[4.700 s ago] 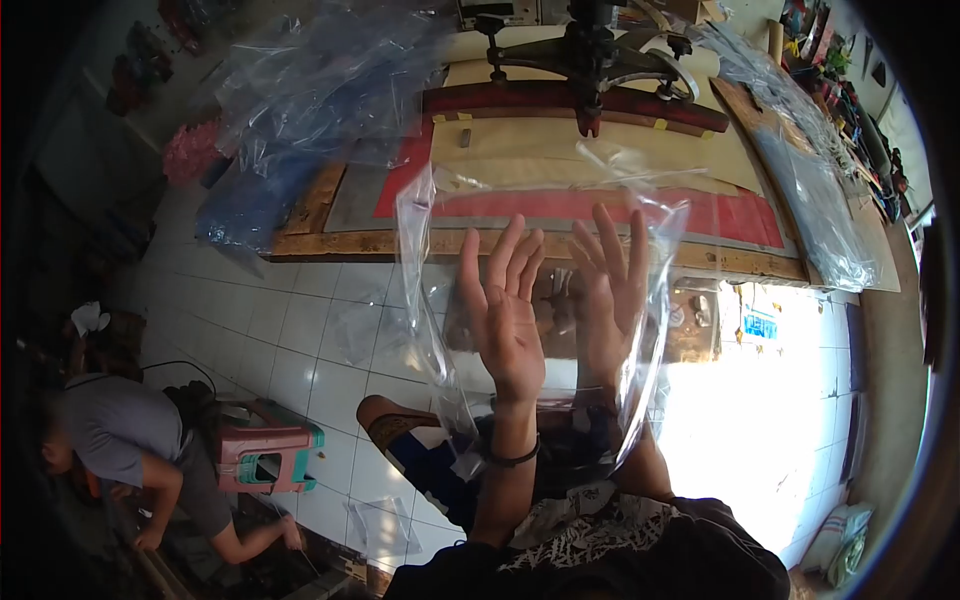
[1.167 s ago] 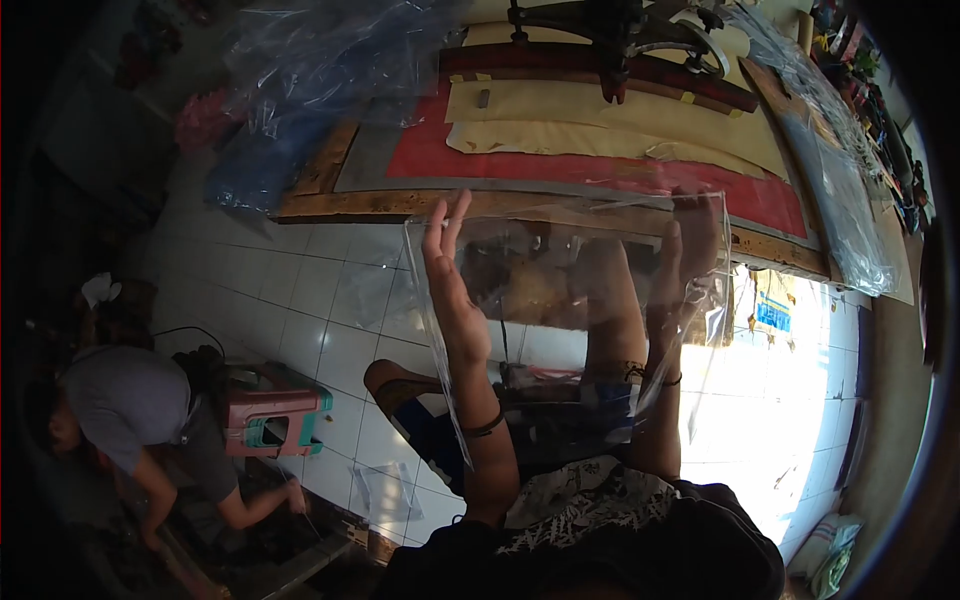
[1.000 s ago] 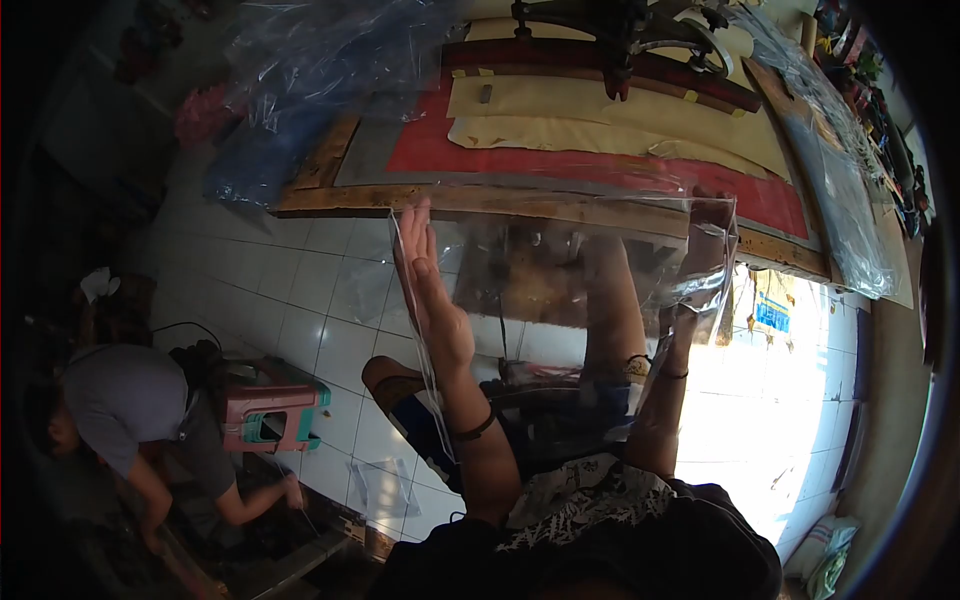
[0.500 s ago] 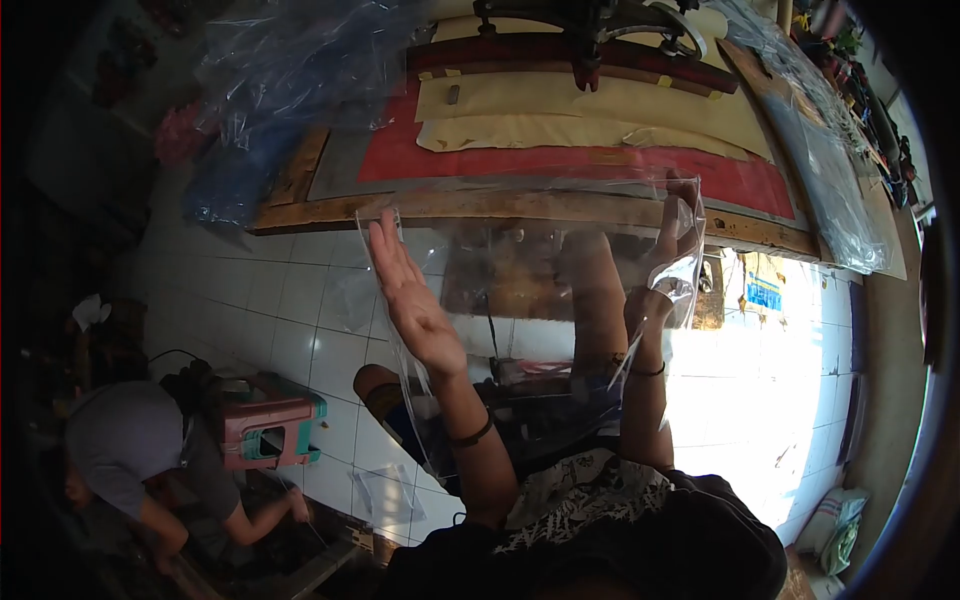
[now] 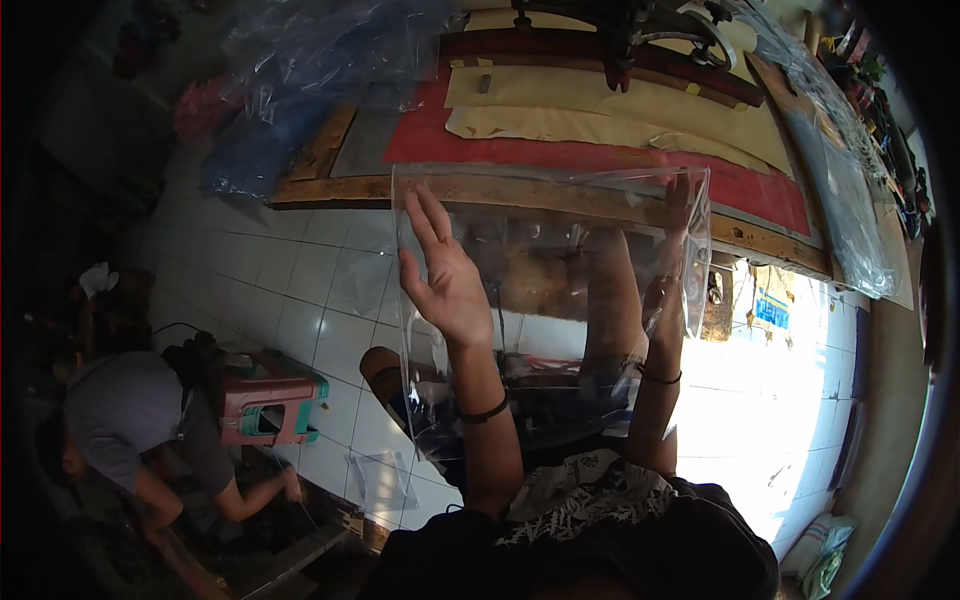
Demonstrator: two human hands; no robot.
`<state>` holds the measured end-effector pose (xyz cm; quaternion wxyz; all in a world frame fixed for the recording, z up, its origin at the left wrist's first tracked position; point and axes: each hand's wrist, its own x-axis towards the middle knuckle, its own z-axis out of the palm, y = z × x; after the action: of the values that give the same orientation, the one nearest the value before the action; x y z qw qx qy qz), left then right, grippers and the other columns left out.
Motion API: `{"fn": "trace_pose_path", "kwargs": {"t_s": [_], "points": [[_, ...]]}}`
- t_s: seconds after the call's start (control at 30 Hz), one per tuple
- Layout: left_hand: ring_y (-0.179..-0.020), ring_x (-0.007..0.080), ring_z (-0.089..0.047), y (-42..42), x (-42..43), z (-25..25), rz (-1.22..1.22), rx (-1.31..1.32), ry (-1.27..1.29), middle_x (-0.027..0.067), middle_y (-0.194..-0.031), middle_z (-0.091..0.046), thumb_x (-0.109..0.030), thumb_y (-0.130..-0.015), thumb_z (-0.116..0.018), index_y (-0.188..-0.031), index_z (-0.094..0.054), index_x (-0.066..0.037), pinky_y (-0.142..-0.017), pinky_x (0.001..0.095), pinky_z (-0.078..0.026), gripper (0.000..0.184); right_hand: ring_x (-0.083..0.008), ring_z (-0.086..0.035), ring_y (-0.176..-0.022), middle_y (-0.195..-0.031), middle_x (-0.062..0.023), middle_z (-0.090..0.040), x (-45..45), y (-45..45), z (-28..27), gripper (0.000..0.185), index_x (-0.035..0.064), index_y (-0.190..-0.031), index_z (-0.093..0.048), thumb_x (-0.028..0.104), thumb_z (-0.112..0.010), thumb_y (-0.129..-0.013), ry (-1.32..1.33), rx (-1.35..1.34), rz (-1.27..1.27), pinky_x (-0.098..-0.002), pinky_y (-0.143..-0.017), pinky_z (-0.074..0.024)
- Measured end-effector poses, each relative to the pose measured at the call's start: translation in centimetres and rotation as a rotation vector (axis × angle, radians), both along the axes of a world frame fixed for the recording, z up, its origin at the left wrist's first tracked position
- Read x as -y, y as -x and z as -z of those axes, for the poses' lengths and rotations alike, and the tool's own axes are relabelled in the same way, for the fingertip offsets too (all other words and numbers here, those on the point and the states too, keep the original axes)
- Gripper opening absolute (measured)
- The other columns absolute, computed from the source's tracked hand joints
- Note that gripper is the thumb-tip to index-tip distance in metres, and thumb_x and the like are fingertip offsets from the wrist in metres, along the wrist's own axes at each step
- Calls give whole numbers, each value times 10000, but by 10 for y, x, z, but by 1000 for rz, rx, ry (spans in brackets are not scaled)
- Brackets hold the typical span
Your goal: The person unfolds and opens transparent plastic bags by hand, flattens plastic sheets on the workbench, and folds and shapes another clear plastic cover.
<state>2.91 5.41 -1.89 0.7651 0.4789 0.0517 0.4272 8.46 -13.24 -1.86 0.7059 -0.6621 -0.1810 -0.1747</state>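
Observation:
A clear plastic bag [image 5: 540,290] spreads between my two hands, above my lap and in front of the table edge. My left hand [image 5: 445,275] is inside its left part, palm up, with the fingers apart and stretched toward the upper left corner. My right hand [image 5: 672,260] is at the bag's right side, seen through shiny plastic, its fingers stretched upward toward the upper right corner. Neither hand has its fingers wrapped round anything. The bag's far edge overlaps the wooden edge [image 5: 480,192] of the table.
A dark metal clamp mechanism [image 5: 625,40] stands over yellow sheeting [image 5: 600,110] and a red sheet [image 5: 430,135]. Clear plastic piles [image 5: 320,60] lie at the upper left. A person [image 5: 130,410] bends beside a pink and green stool [image 5: 270,410]. Another plastic piece [image 5: 383,482] lies on the tiled floor.
Compared with earlier, the bag is spread wider and flatter, with my hands farther apart. Since half a second ago my left hand has shifted right and its thumb has spread away from the fingers.

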Motion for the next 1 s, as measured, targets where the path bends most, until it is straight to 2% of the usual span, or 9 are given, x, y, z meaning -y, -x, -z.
{"fn": "trace_pose_path", "kwargs": {"t_s": [0.33, 0.6, 0.77, 0.83, 0.87, 0.93, 1.0], "points": [[-1499, 173, 28, 8, -8, -18, 201, 322, 221, 60, -1632, -57, -531, -1004, -144, -1558, -67, -131, -1194, 420, 71, 687, -319, -380, -1345, -1426, -177, -444, -2, 0, -5, 527, -15, -1418, -385, 219, -539, -972, 62, 2, -48, -439, -1106, -303], [-1495, 138, 20, 35, -8, -32, 493, 978, 586, 47, -1632, -47, -539, -1008, -144, -1558, -43, -148, -1205, 398, 47, 682, -328, -361, -1355, -1436, -179, -433, -9, -5, -6, 529, -10, -1417, -392, 225, -544, -969, 97, 16, -86, -451, -1111, -290], [-1493, 117, 14, 49, 1, -46, 633, 1256, 785, 38, -1632, -41, -545, -1011, -144, -1558, -28, -158, -1211, 385, 31, 680, -333, -349, -1362, -1442, -179, -425, -9, -8, -7, 530, -8, -1417, -396, 228, -548, -967, 142, 12, -124, -459, -1114, -282], [-1492, 108, 12, 55, 3, -48, 656, 1273, 798, 34, -1632, -39, -547, -1012, -144, -1558, -22, -162, -1214, 379, 25, 679, -335, -345, -1364, -1445, -180, -422, -9, -8, -7, 530, -6, -1416, -398, 229, -549, -966, 148, 12, -133, -462, -1115, -279], [-1490, 90, 0, 59, 1, -45, 647, 1187, 699, 24, -1633, -25, -554, -1013, -145, -1557, -6, -170, -1219, 370, 12, 680, -336, -342, -1366, -1446, -180, -421, -9, -7, -6, 530, -6, -1416, -399, 230, -550, -966, 151, 11, -138, -463, -1116, -278], [-1488, 97, -22, 68, -12, -29, 652, 1242, 734, 10, -1628, -53, -551, -1016, -140, -1554, -23, -157, -1227, 355, -32, 677, -339, -338, -1368, -1448, -180, -418, -10, -7, -6, 531, -5, -1416, -400, 231, -551, -965, 159, 11, -143, -466, -1117, -275], [-1487, 94, -19, 70, -12, -29, 686, 1276, 655, -8, -1626, -18, -589, -997, -120, -1551, -4, -169, -1229, 360, -24, 704, -341, -333, -1371, -1451, -181, -415, -11, -7, -6, 531, -4, -1416, -402, 232, -553, -964, 169, 10, -150, -469, -1118, -272]]}}
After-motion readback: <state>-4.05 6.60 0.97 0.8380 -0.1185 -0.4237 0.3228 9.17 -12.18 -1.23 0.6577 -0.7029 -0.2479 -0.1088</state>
